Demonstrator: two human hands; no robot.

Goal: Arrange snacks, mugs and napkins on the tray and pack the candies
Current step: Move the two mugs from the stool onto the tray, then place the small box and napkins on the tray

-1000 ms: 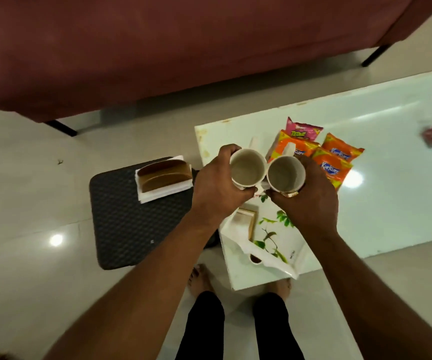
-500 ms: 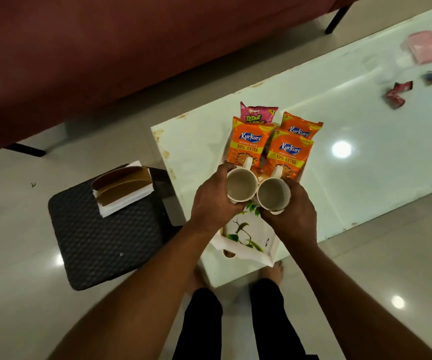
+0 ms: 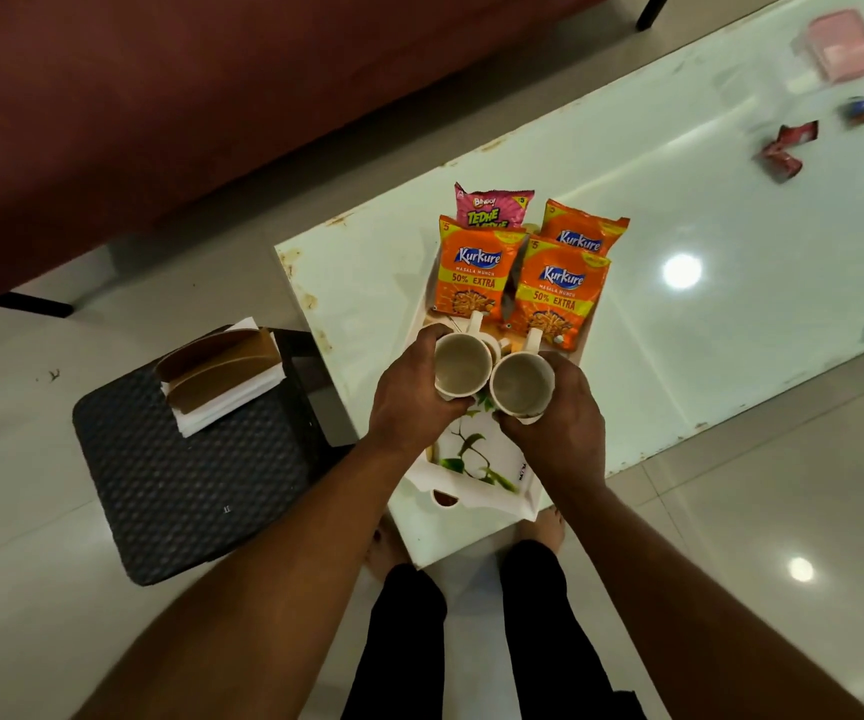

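Observation:
A white tray [image 3: 476,493] with a green leaf print lies at the near left end of the pale table [image 3: 705,324]. Three orange snack packets [image 3: 474,275] and a pink one [image 3: 492,207] fill its far half. My left hand [image 3: 409,402] grips a white mug [image 3: 461,365], and my right hand [image 3: 557,426] grips a second white mug [image 3: 521,389]. Both mugs are upright, side by side over the tray's middle, handles pointing away from me. Red wrapped candies [image 3: 786,148] and a blue one [image 3: 858,109] lie at the table's far right, near a pink-lidded box [image 3: 843,46].
A dark woven stool [image 3: 186,475] stands left of the table, carrying a brown napkin holder [image 3: 217,371] with white napkins. A maroon sofa [image 3: 212,96] runs across the back. My bare feet are on the tiled floor under the table's near edge.
Both hands have carried the two mugs forward and lower over the tray, toward the snack packets. My view has shifted, bringing the candies and the box into sight.

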